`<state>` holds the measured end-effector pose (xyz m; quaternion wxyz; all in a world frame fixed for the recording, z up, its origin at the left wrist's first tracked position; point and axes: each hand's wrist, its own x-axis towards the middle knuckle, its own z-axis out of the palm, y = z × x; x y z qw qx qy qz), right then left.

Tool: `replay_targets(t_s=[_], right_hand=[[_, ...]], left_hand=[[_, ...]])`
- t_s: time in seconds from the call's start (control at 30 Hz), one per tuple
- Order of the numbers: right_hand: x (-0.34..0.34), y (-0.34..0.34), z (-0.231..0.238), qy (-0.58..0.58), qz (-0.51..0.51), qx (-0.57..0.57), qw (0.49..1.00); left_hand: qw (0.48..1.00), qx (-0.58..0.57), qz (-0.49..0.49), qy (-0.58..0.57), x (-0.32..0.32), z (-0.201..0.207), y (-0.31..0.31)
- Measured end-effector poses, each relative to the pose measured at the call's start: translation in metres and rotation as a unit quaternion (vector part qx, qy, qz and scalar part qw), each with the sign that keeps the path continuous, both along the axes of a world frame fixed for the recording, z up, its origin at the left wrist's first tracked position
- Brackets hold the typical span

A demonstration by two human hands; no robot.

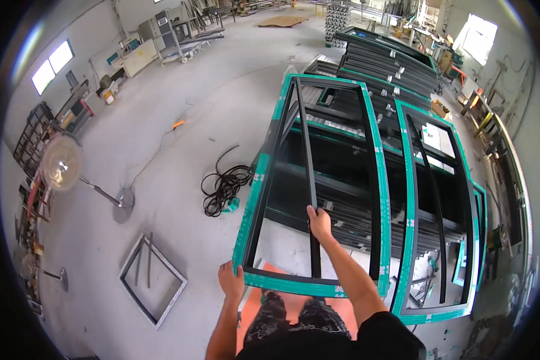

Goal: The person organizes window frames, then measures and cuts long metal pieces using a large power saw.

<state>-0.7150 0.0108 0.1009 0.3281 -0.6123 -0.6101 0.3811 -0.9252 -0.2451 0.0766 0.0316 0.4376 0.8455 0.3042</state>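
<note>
In front of me stands a large black window frame (pixel 375 174) with green protective tape along its edges. My left hand (pixel 230 279) grips its near left corner, with the thumb over the taped edge. Inside the frame opening, a long black bar (pixel 309 162) runs from the far end to the near edge. My right hand (pixel 320 223) is closed around that bar, nearer its close end. A second green-taped frame (pixel 408 228) stands just to the right, with a loose-looking black strip (pixel 433 192) across its opening.
Behind the frames rises a stack of black frames (pixel 390 66). Coiled black strips (pixel 225 186) lie on the floor to the left. A small grey frame (pixel 153 282) lies farther left, near a standing fan (pixel 63 165). Orange sheeting (pixel 246 324) is under my feet. A long workbench (pixel 510 168) lines the right wall.
</note>
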Motion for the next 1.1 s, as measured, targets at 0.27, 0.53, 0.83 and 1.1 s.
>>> replay_targets(t_s=[0.27,0.53,0.83,1.1], right_hand=[[-0.077,-0.004,-0.019,0.004,-0.044,0.002,0.999],[-0.137,-0.015,-0.057,0.01,-0.045,-0.013,0.999],[-0.178,-0.015,-0.054,-0.038,-0.037,-0.067,0.996],[-0.179,-0.022,-0.054,-0.067,-0.008,-0.111,0.992]], left_hand=[[0.989,-0.034,-0.104,-0.102,-0.055,-0.015,0.042],[0.967,-0.167,-0.131,-0.14,-0.064,-0.005,0.065],[0.967,-0.179,-0.089,-0.16,-0.064,0.009,0.079],[0.963,-0.214,-0.07,-0.145,-0.056,0.016,0.074]])
